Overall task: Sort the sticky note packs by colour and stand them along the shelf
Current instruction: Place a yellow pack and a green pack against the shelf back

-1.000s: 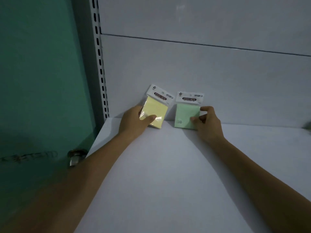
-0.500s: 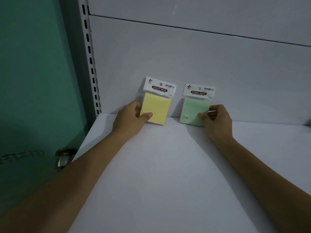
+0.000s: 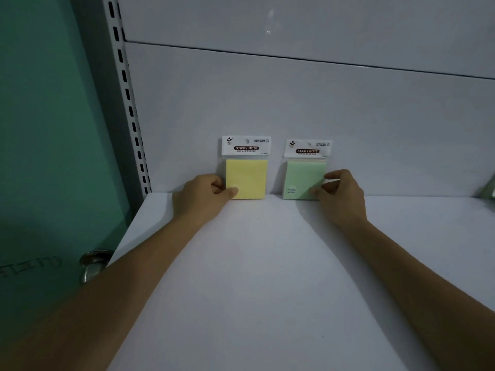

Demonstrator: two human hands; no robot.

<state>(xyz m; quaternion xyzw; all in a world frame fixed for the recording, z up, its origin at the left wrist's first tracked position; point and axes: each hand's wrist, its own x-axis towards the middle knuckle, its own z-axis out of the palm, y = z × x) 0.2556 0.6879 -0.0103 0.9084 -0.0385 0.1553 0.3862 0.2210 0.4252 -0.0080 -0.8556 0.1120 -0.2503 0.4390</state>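
Note:
Two sticky note packs stand upright against the back panel of a white shelf [image 3: 254, 277]. The yellow pack [image 3: 247, 178] is on the left, and my left hand [image 3: 201, 198] holds its lower left corner with the thumb across the front. A green pack [image 3: 304, 179] stands a short gap to its right. My right hand [image 3: 340, 195] pinches that pack's lower right edge between thumb and fingers. Both packs have white header cards reading STICKY NOTE.
A slotted metal upright [image 3: 131, 108] borders the shelf on the left. Beyond it is a teal door [image 3: 48, 129] with a metal knob [image 3: 93, 263]. Something greenish [image 3: 488, 190] shows at the right edge of the shelf, cut off by the frame.
The yellow pack went from tilted to upright against the back panel. The green pack shifted slightly right and straightened. Both hands kept their hold on the packs.

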